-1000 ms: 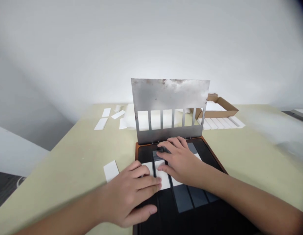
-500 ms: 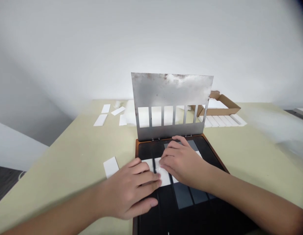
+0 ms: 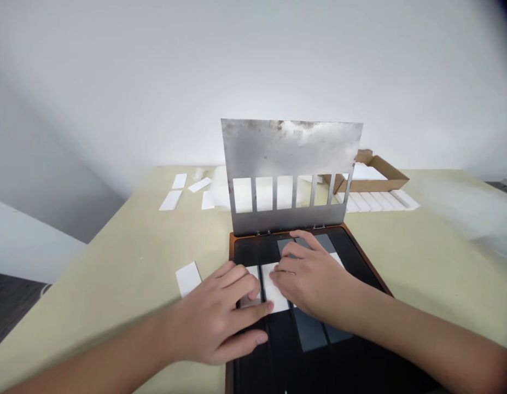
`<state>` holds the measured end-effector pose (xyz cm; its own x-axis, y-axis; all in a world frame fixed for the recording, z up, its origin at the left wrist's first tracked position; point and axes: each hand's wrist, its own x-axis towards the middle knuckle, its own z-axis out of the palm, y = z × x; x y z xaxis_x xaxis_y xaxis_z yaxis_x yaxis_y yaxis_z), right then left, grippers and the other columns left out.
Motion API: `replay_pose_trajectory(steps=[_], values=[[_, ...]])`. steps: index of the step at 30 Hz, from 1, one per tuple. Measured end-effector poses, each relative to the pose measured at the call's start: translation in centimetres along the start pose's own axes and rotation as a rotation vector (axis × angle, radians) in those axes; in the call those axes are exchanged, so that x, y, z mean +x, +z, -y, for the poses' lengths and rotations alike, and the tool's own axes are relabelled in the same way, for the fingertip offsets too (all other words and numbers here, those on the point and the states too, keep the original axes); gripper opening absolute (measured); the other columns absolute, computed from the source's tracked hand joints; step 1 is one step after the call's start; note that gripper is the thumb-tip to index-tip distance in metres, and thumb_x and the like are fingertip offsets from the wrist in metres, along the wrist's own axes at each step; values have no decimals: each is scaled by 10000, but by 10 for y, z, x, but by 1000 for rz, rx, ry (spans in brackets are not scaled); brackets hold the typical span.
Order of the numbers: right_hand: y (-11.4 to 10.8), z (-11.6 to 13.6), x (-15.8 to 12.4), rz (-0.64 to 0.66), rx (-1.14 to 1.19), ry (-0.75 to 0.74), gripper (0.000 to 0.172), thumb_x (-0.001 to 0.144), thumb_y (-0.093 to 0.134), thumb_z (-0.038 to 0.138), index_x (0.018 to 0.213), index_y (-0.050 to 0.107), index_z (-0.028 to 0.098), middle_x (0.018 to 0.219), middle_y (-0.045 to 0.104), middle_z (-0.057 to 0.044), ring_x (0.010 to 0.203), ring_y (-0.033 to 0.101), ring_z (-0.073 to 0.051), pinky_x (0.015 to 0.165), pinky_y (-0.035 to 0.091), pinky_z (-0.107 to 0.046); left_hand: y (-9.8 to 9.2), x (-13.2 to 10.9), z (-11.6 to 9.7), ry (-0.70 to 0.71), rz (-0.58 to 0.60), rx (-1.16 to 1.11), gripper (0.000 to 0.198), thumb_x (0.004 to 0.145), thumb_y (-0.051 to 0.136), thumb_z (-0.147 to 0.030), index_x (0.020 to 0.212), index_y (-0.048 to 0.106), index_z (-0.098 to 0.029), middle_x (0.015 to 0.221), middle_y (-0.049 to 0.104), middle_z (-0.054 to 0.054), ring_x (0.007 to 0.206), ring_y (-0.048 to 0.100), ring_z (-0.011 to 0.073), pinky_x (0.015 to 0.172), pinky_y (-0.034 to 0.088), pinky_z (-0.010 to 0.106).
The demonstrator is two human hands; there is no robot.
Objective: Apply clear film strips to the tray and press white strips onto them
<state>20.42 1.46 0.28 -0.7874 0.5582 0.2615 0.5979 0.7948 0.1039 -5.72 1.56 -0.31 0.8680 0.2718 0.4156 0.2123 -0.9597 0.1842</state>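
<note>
A black tray [image 3: 253, 249] with a brown rim lies in front of me, its metal lid [image 3: 290, 148] with several slots standing upright at the back. White rectangular cards [image 3: 275, 293] lie side by side in the tray's grooves. My left hand [image 3: 220, 320] rests flat, fingers stretched over the leftmost cards. My right hand [image 3: 313, 276] lies flat on the cards beside it, fingers spread and pointing left. Neither hand grips anything.
One loose white card [image 3: 187, 277] lies on the yellowish table [image 3: 126, 257] left of the tray. More cards [image 3: 173, 194] are scattered at the back left. A cardboard box [image 3: 380, 175] and a row of white strips [image 3: 376, 201] sit at the back right.
My right hand has drawn back from the tray's far edge toward me. The left hand has barely shifted. The view has tilted slightly.
</note>
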Motion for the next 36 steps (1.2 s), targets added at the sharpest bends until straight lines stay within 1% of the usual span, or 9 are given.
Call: replay_pose_trajectory(steps=[9,11,13,15,18,21,26,32,36], values=[[0,4,-1,-8,-23,-5,160,900,624,90,900,730,210,748,683,-8,898,550,-234,1218,206,-556,-1,2,0,-8,-31,-18,310,957,672,-267,1254,690,-181,972,588,107,856,525,247,773,448,412],[1,4,-1,-22,-32,-14,159,891,630,86,902,732,208,749,684,-8,893,547,-233,1218,205,-563,-1,3,0,-15,-57,-40,311,940,693,-253,1242,698,-180,1096,615,148,982,565,288,856,489,460],[2,3,-1,-27,-47,-24,154,885,632,80,890,727,202,752,681,-8,893,546,-231,1218,200,-574,-1,5,0,-26,-64,-63,295,929,704,-234,1219,710,-179,1322,584,197,1200,557,351,994,488,526],[3,3,-2,-20,-59,-31,147,891,627,82,870,716,197,753,676,-8,892,546,-227,1220,195,-581,-2,5,0,-36,-50,-83,268,937,696,-232,1198,719,-177,1516,482,224,1395,476,402,1110,434,585],[3,4,-2,-8,-57,-31,141,908,622,96,860,708,197,753,673,-8,903,555,-227,1226,186,-581,-1,5,1,-52,-7,-93,245,954,682,-246,1187,724,-183,1628,386,239,1530,367,430,1205,339,648],[4,4,-2,-6,-53,-31,136,912,622,100,871,709,196,765,677,-8,922,569,-229,1233,179,-578,0,4,1,-67,34,-83,248,957,687,-268,1192,728,-202,1669,356,228,1564,337,423,1246,277,655],[5,3,-2,-4,-49,-24,121,913,625,111,881,713,189,795,701,-19,929,577,-234,1220,214,-577,2,1,1,-76,54,-75,258,954,697,-287,1197,735,-212,1687,350,215,1575,335,400,1283,213,616],[2,4,-2,11,-50,-12,166,928,601,92,873,718,197,780,697,-12,919,581,-226,1225,216,-586,2,3,1,-79,45,-81,236,957,685,-276,1177,744,-214,1659,411,208,1541,410,382,1275,256,616],[0,6,-1,15,-47,-7,175,939,599,92,905,734,198,826,729,-24,942,590,-234,1222,224,-585,3,4,0,-84,51,-94,228,968,674,-276,1175,747,-213,1658,406,217,1545,403,382,1261,288,630]])
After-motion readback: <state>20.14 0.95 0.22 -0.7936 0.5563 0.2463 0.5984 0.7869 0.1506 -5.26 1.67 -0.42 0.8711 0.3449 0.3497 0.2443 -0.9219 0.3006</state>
